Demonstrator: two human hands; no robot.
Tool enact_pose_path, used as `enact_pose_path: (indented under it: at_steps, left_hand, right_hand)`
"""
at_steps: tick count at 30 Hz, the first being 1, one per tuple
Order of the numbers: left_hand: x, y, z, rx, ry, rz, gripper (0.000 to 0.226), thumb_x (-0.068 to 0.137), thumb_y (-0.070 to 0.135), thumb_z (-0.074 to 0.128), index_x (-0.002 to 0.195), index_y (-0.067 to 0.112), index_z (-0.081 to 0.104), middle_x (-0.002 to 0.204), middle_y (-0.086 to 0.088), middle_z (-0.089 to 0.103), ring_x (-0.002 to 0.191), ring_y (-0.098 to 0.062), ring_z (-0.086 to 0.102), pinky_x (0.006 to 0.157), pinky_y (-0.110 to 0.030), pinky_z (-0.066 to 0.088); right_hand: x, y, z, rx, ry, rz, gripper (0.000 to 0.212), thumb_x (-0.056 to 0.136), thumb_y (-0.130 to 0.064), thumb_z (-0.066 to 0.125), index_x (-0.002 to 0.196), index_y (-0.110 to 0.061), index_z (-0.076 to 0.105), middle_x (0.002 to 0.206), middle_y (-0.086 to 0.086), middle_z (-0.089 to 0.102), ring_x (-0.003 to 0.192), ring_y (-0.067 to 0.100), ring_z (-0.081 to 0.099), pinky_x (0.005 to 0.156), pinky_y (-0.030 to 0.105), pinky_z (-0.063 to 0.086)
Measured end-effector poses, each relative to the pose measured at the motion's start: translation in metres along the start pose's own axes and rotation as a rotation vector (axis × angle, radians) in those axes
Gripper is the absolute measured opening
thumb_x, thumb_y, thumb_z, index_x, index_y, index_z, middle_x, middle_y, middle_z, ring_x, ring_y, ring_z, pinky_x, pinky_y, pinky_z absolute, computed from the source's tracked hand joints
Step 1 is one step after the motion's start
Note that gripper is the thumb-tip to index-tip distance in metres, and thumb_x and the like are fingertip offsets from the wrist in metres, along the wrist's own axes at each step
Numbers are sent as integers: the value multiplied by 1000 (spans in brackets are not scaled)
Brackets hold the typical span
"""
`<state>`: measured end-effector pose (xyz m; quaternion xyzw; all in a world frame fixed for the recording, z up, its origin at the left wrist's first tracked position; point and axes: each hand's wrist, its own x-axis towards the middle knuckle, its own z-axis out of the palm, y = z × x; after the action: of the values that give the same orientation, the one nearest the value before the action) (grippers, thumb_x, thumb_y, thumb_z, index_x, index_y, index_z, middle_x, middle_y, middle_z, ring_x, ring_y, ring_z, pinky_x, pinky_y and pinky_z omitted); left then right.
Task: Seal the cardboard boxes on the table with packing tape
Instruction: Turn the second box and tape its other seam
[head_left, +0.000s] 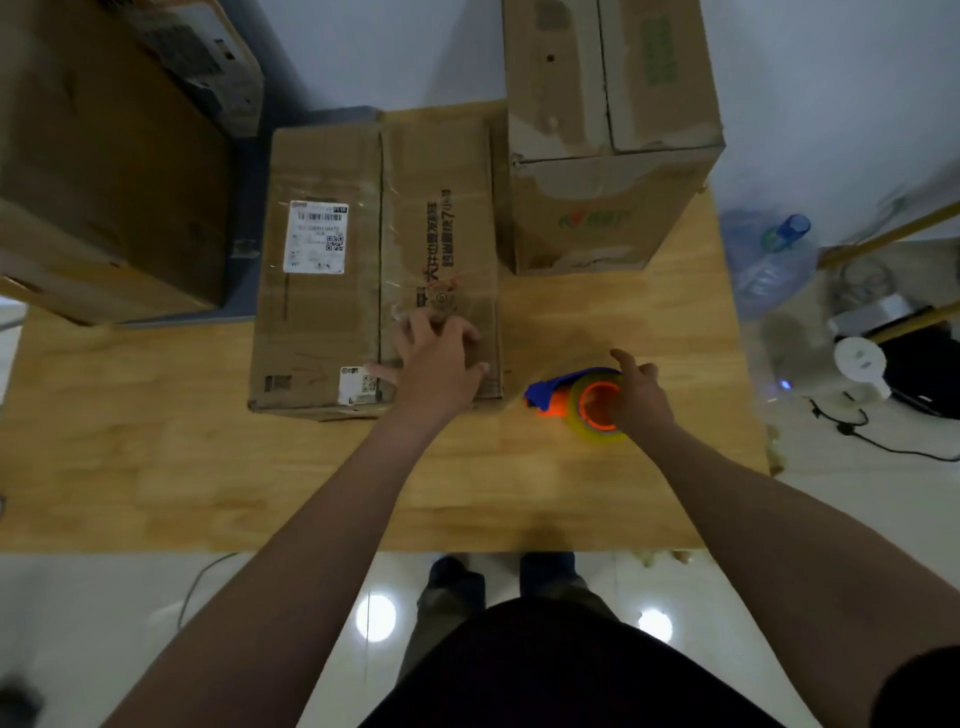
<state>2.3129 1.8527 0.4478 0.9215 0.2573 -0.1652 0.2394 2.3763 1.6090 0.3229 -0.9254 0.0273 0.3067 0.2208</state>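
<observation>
Your left hand (436, 358) lies flat with its fingers spread on the near end of the flat box (332, 312), in the middle of the frame, right by the long seam. Your right hand (641, 397) is on the tape gun (587, 402), which sits on the table (208, 467) just right of that box. I cannot tell if your fingers have closed round it. Some shiny tape shows along the flat box's seam, but the tape gun is not on any box, so I think this box is not done yet. The tall box (597, 208) at the upper right has its flaps down, and I cannot see new tape there. The big box (104, 182) fills the upper left. I count three boxes, one tape gun and two hands.
</observation>
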Motion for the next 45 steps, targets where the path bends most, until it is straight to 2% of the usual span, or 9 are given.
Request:
enact_pose_path:
  at_steps: [5, 9, 13, 17, 19, 24, 34, 40, 45]
  left_hand:
    - [4, 5, -8, -48, -16, -50, 27, 86, 40, 79, 102, 40, 58, 141, 3, 24, 142, -25, 14, 111, -81, 1]
    - [-2, 9, -11, -40, -21, -69, 27, 85, 41, 81, 101, 41, 59, 142, 4, 24, 142, -27, 14, 110, -81, 2]
    - [-9, 8, -22, -101, -72, -75, 25, 87, 35, 79, 107, 36, 63, 144, 3, 25, 144, -25, 13, 117, -64, 12]
    - [-23, 21, -47, -276, -90, 15, 13, 94, 29, 67, 107, 30, 70, 114, 11, 60, 123, -17, 53, 99, -33, 44]
    - [-32, 28, -61, -387, -74, 26, 11, 97, 33, 62, 97, 28, 72, 99, 12, 65, 107, -17, 62, 92, -33, 50]
    - [-50, 30, -96, -806, -191, -177, 51, 106, 54, 42, 105, 11, 71, 96, -5, 74, 76, -23, 68, 68, -33, 50]
    - [-65, -17, -132, -1030, -341, -161, 60, 99, 68, 42, 107, 18, 74, 99, 0, 75, 95, -24, 70, 93, -57, 54]
    - [-66, -35, -143, -1160, -282, -167, 42, 105, 52, 48, 106, 18, 72, 96, 0, 74, 98, -25, 69, 82, -49, 58]
    - [-66, -41, -146, -1188, -276, -182, 41, 104, 51, 49, 106, 18, 73, 95, 1, 78, 107, -27, 71, 100, -56, 52]
  right_hand:
    - [0, 13, 1, 54, -46, 25, 88, 92, -9, 60, 159, -41, 15, 129, 19, 44, 105, 50, 57, 89, 55, 51]
    - [-19, 11, -10, 497, -97, 171, 68, 91, -17, 68, 149, -40, 41, 131, 8, 50, 96, 42, 64, 45, 44, 57]
    - [-47, -8, -26, 806, -69, 179, 41, 100, -11, 51, 136, -31, 49, 126, 9, 55, 87, 35, 65, 59, 60, 60]
    - [-64, -33, -50, 896, 39, 80, 56, 86, 7, 51, 121, -36, 51, 113, 6, 59, 92, 34, 64, 61, 65, 58]
    - [-73, -46, -60, 868, 128, -41, 61, 78, 11, 51, 113, -40, 52, 110, 6, 62, 95, 33, 64, 60, 56, 60]
    - [-95, -87, -80, 856, 262, -338, 65, 69, 18, 52, 117, -27, 50, 110, 5, 63, 98, 25, 66, 69, 35, 54]
    - [-122, -150, -83, 827, 308, -546, 74, 70, 26, 51, 128, -19, 57, 115, -2, 65, 101, 7, 65, 81, 20, 53]
    - [-117, -167, -70, 793, 308, -575, 79, 66, 21, 53, 125, -31, 61, 124, -1, 64, 115, 15, 61, 98, 41, 54]
    - [-117, -172, -64, 755, 282, -566, 86, 67, 16, 54, 124, -48, 59, 130, 2, 58, 117, 16, 60, 97, 46, 54]
